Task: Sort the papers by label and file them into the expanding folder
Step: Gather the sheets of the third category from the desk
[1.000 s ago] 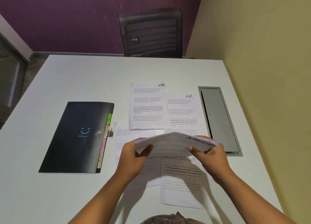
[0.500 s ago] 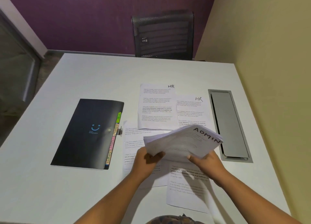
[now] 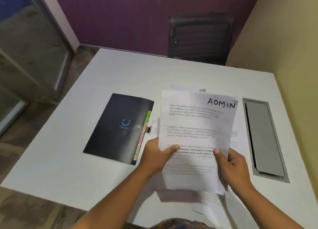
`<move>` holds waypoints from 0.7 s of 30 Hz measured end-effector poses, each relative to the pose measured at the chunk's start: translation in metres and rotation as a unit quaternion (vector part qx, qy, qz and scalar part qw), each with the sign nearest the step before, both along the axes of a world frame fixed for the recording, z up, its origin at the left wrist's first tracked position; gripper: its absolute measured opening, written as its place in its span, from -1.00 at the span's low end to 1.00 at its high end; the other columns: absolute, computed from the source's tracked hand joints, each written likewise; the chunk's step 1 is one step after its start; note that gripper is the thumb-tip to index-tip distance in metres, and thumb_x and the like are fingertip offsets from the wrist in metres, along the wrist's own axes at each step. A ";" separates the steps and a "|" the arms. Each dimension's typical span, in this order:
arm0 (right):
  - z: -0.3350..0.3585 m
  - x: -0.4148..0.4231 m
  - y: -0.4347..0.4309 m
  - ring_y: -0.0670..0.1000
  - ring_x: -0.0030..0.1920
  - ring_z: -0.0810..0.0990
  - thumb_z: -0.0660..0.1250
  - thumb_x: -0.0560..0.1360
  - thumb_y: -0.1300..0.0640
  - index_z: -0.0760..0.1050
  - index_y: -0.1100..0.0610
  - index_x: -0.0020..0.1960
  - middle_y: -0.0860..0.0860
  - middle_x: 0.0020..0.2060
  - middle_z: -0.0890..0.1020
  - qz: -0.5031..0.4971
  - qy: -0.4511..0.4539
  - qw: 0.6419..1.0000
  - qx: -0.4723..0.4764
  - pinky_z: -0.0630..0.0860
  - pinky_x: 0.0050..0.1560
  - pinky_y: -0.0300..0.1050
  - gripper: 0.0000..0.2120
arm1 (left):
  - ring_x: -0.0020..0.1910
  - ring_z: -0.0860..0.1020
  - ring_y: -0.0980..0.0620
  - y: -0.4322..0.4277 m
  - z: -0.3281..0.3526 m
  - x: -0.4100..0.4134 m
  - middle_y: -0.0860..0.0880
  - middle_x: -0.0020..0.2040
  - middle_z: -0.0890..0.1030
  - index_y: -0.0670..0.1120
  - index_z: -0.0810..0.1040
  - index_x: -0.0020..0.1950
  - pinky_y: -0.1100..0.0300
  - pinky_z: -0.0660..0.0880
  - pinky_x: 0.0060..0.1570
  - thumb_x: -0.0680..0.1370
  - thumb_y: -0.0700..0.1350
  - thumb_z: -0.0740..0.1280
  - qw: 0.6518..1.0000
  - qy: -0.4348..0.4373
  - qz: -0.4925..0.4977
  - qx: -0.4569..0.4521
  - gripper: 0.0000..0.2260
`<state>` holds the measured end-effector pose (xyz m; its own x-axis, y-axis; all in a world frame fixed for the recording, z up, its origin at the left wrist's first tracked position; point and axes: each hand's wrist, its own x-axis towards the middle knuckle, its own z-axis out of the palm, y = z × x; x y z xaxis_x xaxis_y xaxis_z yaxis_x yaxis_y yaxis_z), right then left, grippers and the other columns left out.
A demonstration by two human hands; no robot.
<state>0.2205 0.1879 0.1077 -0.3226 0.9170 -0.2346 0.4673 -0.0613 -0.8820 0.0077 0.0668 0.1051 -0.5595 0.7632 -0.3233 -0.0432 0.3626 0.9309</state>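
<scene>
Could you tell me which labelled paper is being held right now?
The ADMIN sheet, gripped by the left hand and right hand; the HR sheet lies flat on the table.

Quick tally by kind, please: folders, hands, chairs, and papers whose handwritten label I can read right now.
Expanding folder: 1
Hands: 2 (left hand, right hand, both gripping the ADMIN sheet)
Chair: 1
Papers with a readable label: 2 (ADMIN sheet, HR sheet)
Total: 6

Bare table (image 3: 68,159) left of folder (image 3: 117,125) unobstructed. Middle blocked by held ADMIN sheets (image 3: 196,125). Right side narrowed by cable hatch (image 3: 263,139), seemingly flush; wall (image 3: 292,91) close beyond.
</scene>
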 end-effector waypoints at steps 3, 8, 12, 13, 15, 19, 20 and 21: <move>-0.006 -0.015 -0.014 0.11 -0.24 0.70 0.37 0.55 0.05 0.66 0.11 -0.18 0.01 -0.30 0.73 0.019 -0.021 1.000 -0.006 0.60 -0.21 0.06 -0.80 | -0.28 0.62 0.20 -0.014 -0.010 -0.022 0.17 -0.24 0.68 0.06 0.67 -0.15 0.27 0.50 -0.29 0.48 0.04 0.48 0.996 0.055 0.010 -0.068 -0.92; -0.018 -0.026 -0.033 0.21 -0.24 0.69 0.37 0.56 0.04 0.65 0.17 -0.20 0.10 -0.31 0.72 -0.006 -0.034 0.999 -0.036 0.51 -0.28 -0.05 -0.74 | -0.35 0.58 -0.01 -0.042 -0.049 -0.060 0.05 -0.39 0.59 -0.05 0.51 -0.33 0.09 0.52 -0.28 0.45 0.13 0.46 0.973 0.150 0.020 -0.173 -0.69; -0.022 -0.031 -0.045 0.18 -0.20 0.71 0.37 0.56 0.07 0.66 0.14 -0.17 0.07 -0.26 0.73 -0.075 -0.028 0.995 -0.063 0.62 -0.13 0.11 -0.80 | -0.12 0.57 -0.02 -0.062 -0.070 -0.081 0.05 -0.07 0.58 0.03 0.53 -0.04 0.11 0.54 -0.15 0.47 0.15 0.44 0.921 0.292 -0.036 -0.255 -0.76; -0.022 -0.032 -0.049 0.18 -0.19 0.71 0.37 0.57 0.08 0.66 0.12 -0.15 0.07 -0.25 0.73 -0.089 -0.024 0.993 -0.072 0.63 -0.10 0.14 -0.82 | -0.03 0.57 -0.04 -0.064 -0.076 -0.085 0.00 0.04 0.56 0.00 0.52 0.05 0.08 0.54 -0.10 0.45 0.18 0.45 0.905 0.326 -0.042 -0.269 -0.67; -0.019 -0.036 -0.056 0.18 -0.16 0.71 0.37 0.57 0.08 0.65 0.09 -0.11 0.06 -0.21 0.73 -0.114 -0.013 0.989 -0.089 0.64 -0.05 0.16 -0.86 | 0.26 0.48 -0.12 -0.065 -0.089 -0.091 -0.11 0.29 0.48 -0.05 0.46 0.25 0.00 0.52 0.09 0.39 0.25 0.46 0.875 0.372 -0.050 -0.304 -0.43; -0.013 -0.037 -0.066 0.13 -0.16 0.73 0.37 0.57 0.10 0.67 0.14 -0.04 0.05 -0.20 0.75 -0.145 -0.003 0.984 -0.100 0.66 -0.09 0.07 -0.86 | 0.55 0.08 -0.28 -0.060 -0.110 -0.102 -0.23 0.57 0.14 -0.12 0.20 0.52 -0.17 0.30 0.41 0.34 0.31 0.46 0.832 0.415 -0.088 -0.356 -0.08; -0.011 -0.036 -0.068 0.13 -0.16 0.73 0.37 0.57 0.10 0.67 0.14 -0.05 0.05 -0.21 0.76 -0.150 -0.001 0.984 -0.098 0.66 -0.10 0.07 -0.86 | 0.56 0.03 -0.30 -0.058 -0.113 -0.103 -0.22 0.58 0.09 -0.10 0.15 0.55 -0.26 0.21 0.44 0.35 0.33 0.44 0.827 0.418 -0.095 -0.364 -0.06; -0.009 -0.035 -0.068 0.13 -0.16 0.73 0.37 0.57 0.11 0.67 0.13 -0.06 0.05 -0.21 0.76 -0.155 0.000 0.983 -0.095 0.66 -0.09 0.09 -0.86 | 0.56 -0.01 -0.31 -0.056 -0.116 -0.104 -0.20 0.59 0.05 -0.07 0.11 0.56 -0.35 0.13 0.42 0.36 0.34 0.41 0.824 0.418 -0.099 -0.369 -0.06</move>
